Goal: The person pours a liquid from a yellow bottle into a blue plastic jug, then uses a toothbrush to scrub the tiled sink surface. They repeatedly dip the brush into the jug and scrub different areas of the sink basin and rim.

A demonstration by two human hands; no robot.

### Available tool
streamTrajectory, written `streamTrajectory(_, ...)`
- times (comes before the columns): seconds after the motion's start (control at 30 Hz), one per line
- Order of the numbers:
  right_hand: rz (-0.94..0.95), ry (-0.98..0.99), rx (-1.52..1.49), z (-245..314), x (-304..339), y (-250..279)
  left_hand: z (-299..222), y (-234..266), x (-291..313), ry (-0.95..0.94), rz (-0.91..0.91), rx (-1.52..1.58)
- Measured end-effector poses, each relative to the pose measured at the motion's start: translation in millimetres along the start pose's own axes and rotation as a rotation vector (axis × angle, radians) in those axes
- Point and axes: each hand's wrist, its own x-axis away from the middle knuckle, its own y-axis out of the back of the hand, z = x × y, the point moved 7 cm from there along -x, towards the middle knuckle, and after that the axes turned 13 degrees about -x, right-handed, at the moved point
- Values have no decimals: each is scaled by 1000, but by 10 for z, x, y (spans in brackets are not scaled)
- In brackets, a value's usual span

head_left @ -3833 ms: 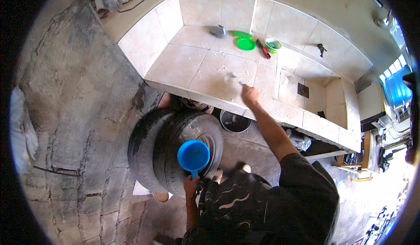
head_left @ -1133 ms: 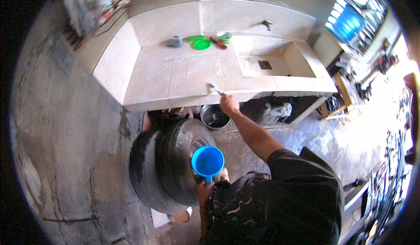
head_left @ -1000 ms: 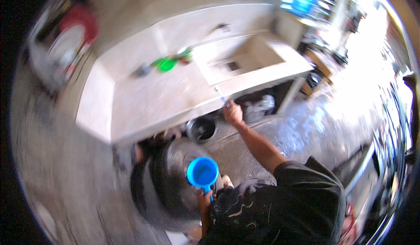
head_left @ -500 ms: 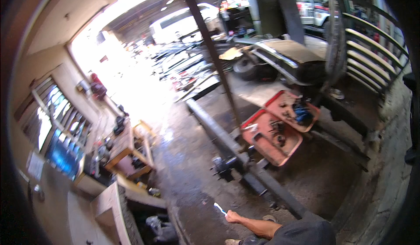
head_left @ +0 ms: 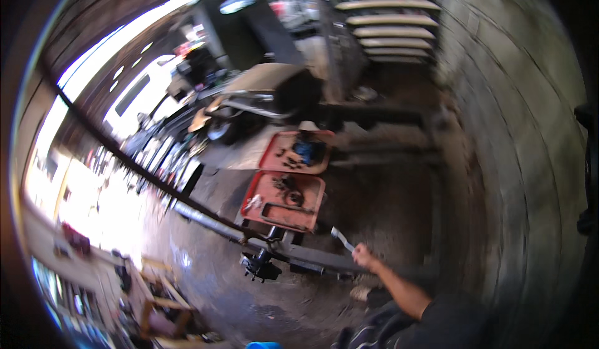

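From the lower right, my right hand (head_left: pixel 362 256) reaches out with its fingers closed. It grips a slim, pale, flat tool (head_left: pixel 340 238) whose free end points up and left; blur hides its exact kind. Up and left of that end lies a red tray (head_left: pixel 254 190) holding dark, greasy metal parts. Behind it, a second red tray (head_left: pixel 269 151) carries small dark pieces and a crumpled blue item (head_left: pixel 307 152). A long metal beam (head_left: pixel 337 258) runs just left of my hand, below the nearer tray. My left hand is out of sight.
A dark post (head_left: pixel 150 177) crosses the left side diagonally. A hub-like part (head_left: pixel 257 265) juts from the beam. A block wall (head_left: pixel 505 130) stands on the right, a slatted rack (head_left: pixel 393 21) at the back. A wooden bench (head_left: pixel 165 302) is at lower left.
The view has swung to the right, so the trays and beam now appear further left and the wall fills the right. My right hand still grips the pale tool, now nearer the trays.
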Motion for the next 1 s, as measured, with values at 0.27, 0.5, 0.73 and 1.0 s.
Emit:
streamTrajectory(0.27,-448,51,-107,273,1191,2405,-59,-850,-135,51,-31,-413)
streamTrajectory(0.5,-625,-40,-624,-318,1597,3920,245,-1851,548,-150,-155,-416)
streamTrajectory(0.73,-498,-227,-547,-509,1467,4997,486,-2617,1725,-430,-519,-353)
streamTrajectory(1.0,-101,387,324,1703,678,4639,837,-5243,2784,-449,76,-638)
